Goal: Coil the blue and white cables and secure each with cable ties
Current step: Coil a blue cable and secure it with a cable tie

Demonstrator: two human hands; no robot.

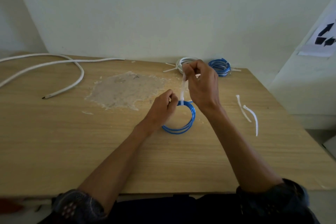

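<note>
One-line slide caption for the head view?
Right hand holds the tail of a white cable tie looped round the blue coil; left hand grips the coil.

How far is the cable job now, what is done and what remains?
Done: a tied white coil and a tied blue coil lie at the table's far edge. In hand: the left hand holds the near blue coil while the right hand pulls a cable tie looped around it. Still to do: the long white cable lies uncoiled at far left; two spare cable ties wait on the right.
</note>
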